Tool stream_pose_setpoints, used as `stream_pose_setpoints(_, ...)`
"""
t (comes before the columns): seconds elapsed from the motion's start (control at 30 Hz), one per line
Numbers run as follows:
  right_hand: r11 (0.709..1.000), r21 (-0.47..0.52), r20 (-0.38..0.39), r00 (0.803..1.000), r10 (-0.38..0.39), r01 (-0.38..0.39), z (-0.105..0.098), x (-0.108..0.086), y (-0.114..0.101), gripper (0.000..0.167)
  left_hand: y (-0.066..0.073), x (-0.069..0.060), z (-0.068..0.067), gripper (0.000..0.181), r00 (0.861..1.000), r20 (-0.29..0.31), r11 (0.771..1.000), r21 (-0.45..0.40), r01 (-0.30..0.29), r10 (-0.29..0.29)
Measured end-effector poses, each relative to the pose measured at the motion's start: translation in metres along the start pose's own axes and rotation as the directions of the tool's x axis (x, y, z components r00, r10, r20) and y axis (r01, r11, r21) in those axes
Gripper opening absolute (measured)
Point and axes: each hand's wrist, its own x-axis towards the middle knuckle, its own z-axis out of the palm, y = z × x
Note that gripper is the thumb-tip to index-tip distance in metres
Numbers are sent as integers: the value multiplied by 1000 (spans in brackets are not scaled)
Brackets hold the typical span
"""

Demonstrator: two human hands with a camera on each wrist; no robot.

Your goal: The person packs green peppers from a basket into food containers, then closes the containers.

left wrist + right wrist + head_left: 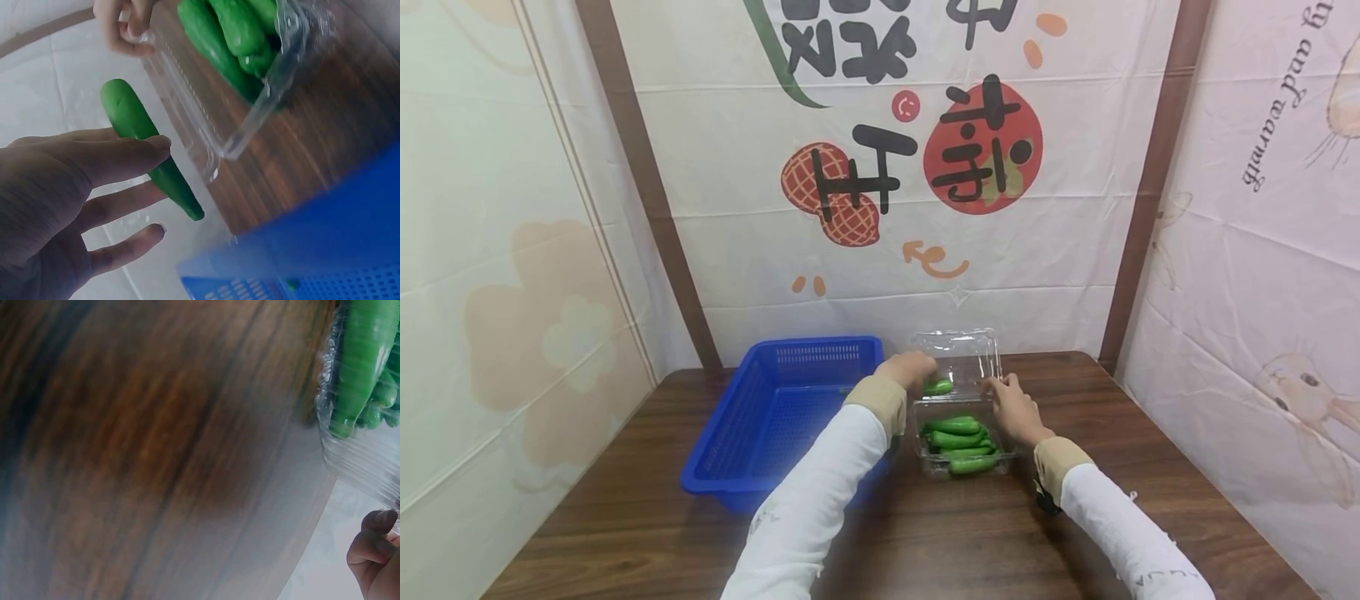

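My left hand (908, 371) pinches a small green cucumber (139, 122) between thumb and fingers. It is above the raised lid side of a clear plastic box (925, 450); in the left wrist view its other fingers are spread. Several more small cucumbers (958, 437) lie in the box's base. My right hand (1017, 408) grips the box at its right side, near the fold between base and lid (962, 354). In the right wrist view the curled thumb and finger (375, 544) show at the lower right, partly cut off by the frame.
A blue plastic basket (737, 425) with slotted walls stands left of the box. In the left wrist view a bit of green (293, 284) shows inside it. Both stand on a brown wooden table (925, 542), with printed white cloth (737, 250) behind and at the sides.
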Motion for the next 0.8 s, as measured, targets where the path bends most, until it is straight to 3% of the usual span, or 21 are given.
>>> stream_pose_setpoints(0.07,1000,0,3,1000,1,-1,0,0,1,20,4,5,5,24,1000,-2,1000,-3,-29,29)
stream_pose_setpoints(0.2,1000,-4,-1,1000,-1,1,1,0,1,21,14,9,9,27,1000,10,1000,5,-27,27)
stream_pose_setpoints(0.33,1000,-9,-12,1000,-5,5,2,1,2,21,26,3,9,18,1000,25,1000,20,5,-5)
stream_pose_setpoints(0.47,1000,-14,-16,1000,-6,6,3,2,3,21,35,-1,11,24,999,45,1000,11,14,-14)
stream_pose_setpoints(0.7,1000,-17,-17,1000,-7,6,3,2,3,20,38,10,26,24,998,70,1000,21,6,-7)
stream_pose_setpoints(0.8,1000,-16,-18,1000,-4,4,3,2,3,20,43,8,26,18,996,86,999,25,25,-27)
